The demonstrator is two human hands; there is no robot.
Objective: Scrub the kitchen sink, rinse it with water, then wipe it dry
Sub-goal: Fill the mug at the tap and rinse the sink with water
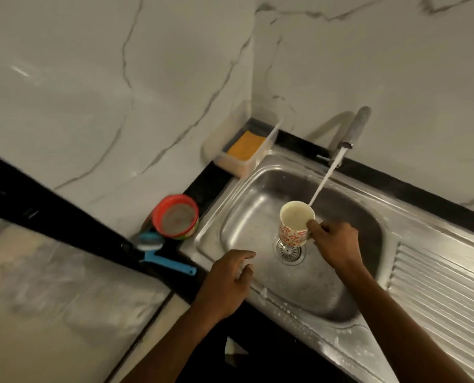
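Nearby, on the black counter point(211, 183) left of the sink point(247, 217), I see a red-rimmed bowl point(175, 217) and, just in front of it, a blue brush point(164, 258) lying flat with its handle pointing toward the sink. A clear tub point(244, 161) sits in the back corner against the marble wall point(119, 92), touching the sink's rim. Nothing blocks my view of the basin except the cup point(295, 225) and the right hand point(338, 244), which cover part of the drain point(289, 254). The sink is brushed steel, a rounded rectangle with a ribbed drainboard point(437, 286) to its right, and white foam flecks point(263, 293) dot the near rim. The tap point(354, 128) is a grey spout leaning out from the wall, and its water point(324, 178) falls in a thin white slant that meets the cup's far rim. The cup is white with an orange flower print, held upright over the drain; its inside looks pale and cloudy, though I cannot tell how full it is. The tub holds a yellow sponge point(245, 146). The right hand clamps the cup, thumb on the rim and fingers wrapped round its side. The left hand point(227, 277) hovers over the sink's near-left edge, fingers apart, loosely bent, holding nothing.
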